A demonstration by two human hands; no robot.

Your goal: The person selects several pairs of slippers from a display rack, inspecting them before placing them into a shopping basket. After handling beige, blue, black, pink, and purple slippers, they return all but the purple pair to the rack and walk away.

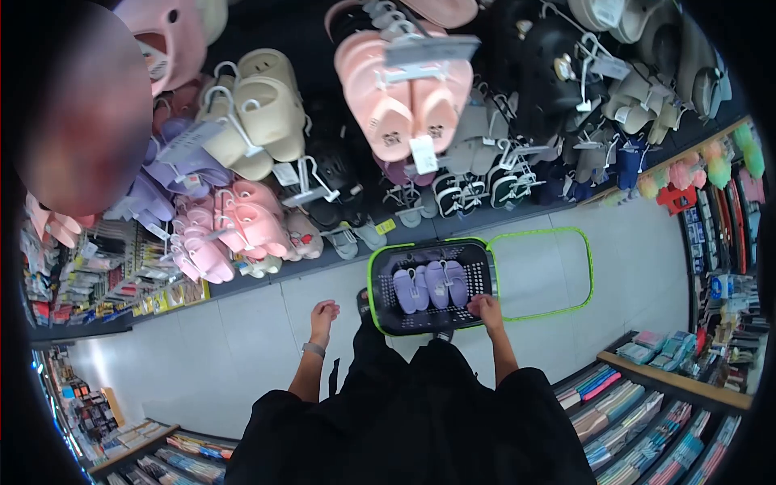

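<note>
A black shopping basket (432, 325) with a bright green rim stands on the floor in front of me. Inside lie two pairs of purple slippers (440, 284), each with a white hanger or tag. My right hand (485, 309) is over the basket's right edge, close to the slippers, its fingers loosely bent and apparently holding nothing. To the left of the basket, my left hand (325, 314) hangs in the air with fingers partly bent, and no thing shows in it. A thin green loop (592, 271) extends from the basket's right side.
Pink slippers (388, 105), cream slippers (271, 113) and other footwear hang on the rack ahead. A blurred oval shape (85, 105) covers the upper left. Shelves of packaged goods (638, 420) stand behind at right. Tiled floor (242, 339) runs between the shelves.
</note>
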